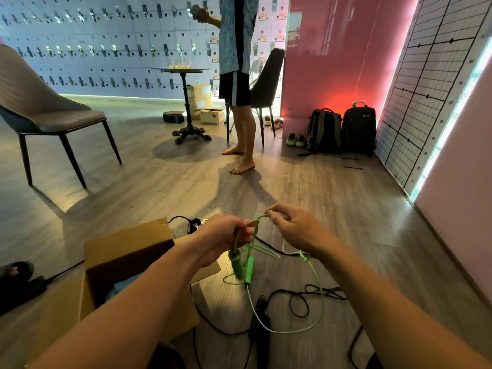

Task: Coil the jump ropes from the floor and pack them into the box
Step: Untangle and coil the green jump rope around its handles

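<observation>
Over the wood floor point(159, 182), just to the right of the open box point(119, 243), both hands hold the green jump rope point(305, 258) up in the air. The left hand point(226, 237) is closed around a bunch of loops, and the two green handles point(237, 265) hang down just under it. The right hand point(298, 230) pinches the rope between thumb and fingertips at the top of the bunch, close to the left hand. A long loose piece with a small knot in it drops to the floor in a big curve. I think the step now is to wind that loose piece into the bunch. To do it well, the left hand should squeeze the loops tight so none slip out. The right hand should bring up one bit of rope at a time and make each loop as big as the others. The knot may catch, so go slow there or undo it first. The loose curve crosses a black jump rope point(259, 310) on the floor, so lift it gently or the two may tangle. The box sits close on the left, flaps open, with something blue inside; I cannot tell what.
</observation>
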Available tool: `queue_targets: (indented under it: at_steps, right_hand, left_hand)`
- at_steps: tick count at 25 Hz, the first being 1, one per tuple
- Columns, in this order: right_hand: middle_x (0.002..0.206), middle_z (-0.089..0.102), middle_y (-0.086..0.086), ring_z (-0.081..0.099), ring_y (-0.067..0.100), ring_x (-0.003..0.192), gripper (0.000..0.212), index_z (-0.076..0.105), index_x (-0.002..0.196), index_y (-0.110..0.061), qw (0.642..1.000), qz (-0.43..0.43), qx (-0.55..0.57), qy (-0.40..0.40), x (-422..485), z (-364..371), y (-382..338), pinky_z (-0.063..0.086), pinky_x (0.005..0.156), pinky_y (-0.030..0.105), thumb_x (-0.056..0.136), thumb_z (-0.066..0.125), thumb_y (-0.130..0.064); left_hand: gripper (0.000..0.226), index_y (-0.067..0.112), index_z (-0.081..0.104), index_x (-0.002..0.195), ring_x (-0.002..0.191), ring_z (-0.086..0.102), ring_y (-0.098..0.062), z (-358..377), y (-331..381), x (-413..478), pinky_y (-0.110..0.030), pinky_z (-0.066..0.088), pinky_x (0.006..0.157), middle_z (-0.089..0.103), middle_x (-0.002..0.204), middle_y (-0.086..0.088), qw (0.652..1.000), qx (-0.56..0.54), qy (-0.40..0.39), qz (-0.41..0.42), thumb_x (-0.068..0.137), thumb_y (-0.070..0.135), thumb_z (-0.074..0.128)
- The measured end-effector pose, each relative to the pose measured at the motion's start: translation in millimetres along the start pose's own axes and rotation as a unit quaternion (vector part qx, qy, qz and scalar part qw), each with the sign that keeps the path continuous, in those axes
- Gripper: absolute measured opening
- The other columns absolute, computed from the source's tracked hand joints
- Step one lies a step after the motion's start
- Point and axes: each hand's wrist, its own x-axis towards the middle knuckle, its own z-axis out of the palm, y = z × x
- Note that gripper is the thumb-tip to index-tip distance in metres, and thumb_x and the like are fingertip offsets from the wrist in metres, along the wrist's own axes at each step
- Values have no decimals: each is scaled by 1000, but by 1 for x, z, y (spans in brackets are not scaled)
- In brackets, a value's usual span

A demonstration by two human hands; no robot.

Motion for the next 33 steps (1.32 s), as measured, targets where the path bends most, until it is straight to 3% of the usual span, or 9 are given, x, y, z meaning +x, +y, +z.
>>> queue_targets:
  at_steps: [3, 7, 13, 17, 21, 25, 28, 30, 33]
  right_hand:
    - [77, 60, -9, 53, 3, 64, 19, 71, 103, -19, 999, -44, -11, 4, 1, 9, -8, 42, 60, 23, 99, 56, -30]
    - [72, 60, -11, 51, -2, 57, 20, 73, 99, -13, 999, 3, 34, 34, 8, 7, -9, 35, 54, 12, 99, 53, -17]
    - [100, 70, -3, 63, 14, 91, 20, 75, 100, -29, 994, 52, 74, 68, 11, -12, 3, 52, 81, 32, 95, 60, -41]
    - [59, 53, -4, 49, 14, 55, 37, 67, 75, -18, 991, 72, 28, 105, 8, -25, 12, 34, 51, 24, 103, 48, -34]
    - [59, 53, 3, 52, 25, 64, 53, 56, 62, -9, 979, 109, 14, 171, 6, -35, 23, 35, 60, 34, 105, 41, -36]
    - [74, 58, -11, 56, 12, 76, 29, 71, 93, -25, 991, 102, 28, 84, 2, -34, 33, 40, 66, 26, 99, 51, -45]
    - [82, 63, -9, 56, 6, 75, 17, 71, 98, -29, 998, 56, 10, 22, -1, -34, 30, 41, 65, 22, 97, 59, -40]
    - [71, 60, -3, 48, 9, 60, 16, 70, 91, -28, 999, 41, -19, -2, -1, -32, 27, 36, 54, 22, 99, 57, -30]
    - [75, 61, 6, 46, 13, 58, 23, 72, 98, -23, 999, 49, 14, 8, 0, -31, 24, 36, 54, 26, 102, 50, -17]
  left_hand:
    - [33, 5, 71, 107, 48, 41, -10, 2, -3, 2, -26, 48, 55, 40, 63, 1, 999, 49, 0, -21, 100, 32, 53]
    - [20, 6, 68, 103, 67, 67, -13, 2, -1, -3, -28, 55, 68, 68, 75, -2, 999, 14, -42, -21, 101, 20, 54]
    - [8, 3, 65, 100, 71, 64, -14, -4, 2, 3, -27, 55, 65, 69, 86, -9, 999, -42, 28, -1, 95, 5, 60]
    - [18, 10, 66, 90, 49, 29, -7, -12, 5, 5, -20, 30, 52, 38, 57, 4, 995, -76, 61, -36, 98, 24, 58]
    - [31, 14, 77, 98, 49, 29, -7, -15, 0, 0, -23, 25, 51, 38, 56, 7, 999, 39, 11, -15, 99, 36, 56]
    - [23, 16, 69, 104, 61, 52, -11, -8, 2, 2, -25, 38, 58, 62, 65, 3, 999, 13, 47, -3, 102, 22, 47]
    - [21, 11, 66, 92, 54, 44, -11, -7, 1, 5, -26, 34, 55, 54, 58, 3, 998, -8, 54, -9, 96, 13, 45]
    - [18, 14, 61, 80, 50, 32, -11, -8, -1, 6, -26, 27, 53, 41, 54, 4, 998, 5, 62, -9, 94, 20, 51]
    - [31, 10, 73, 88, 61, 37, -13, -12, -7, 9, -25, 32, 51, 51, 70, -2, 988, 121, 90, 16, 90, 40, 68]
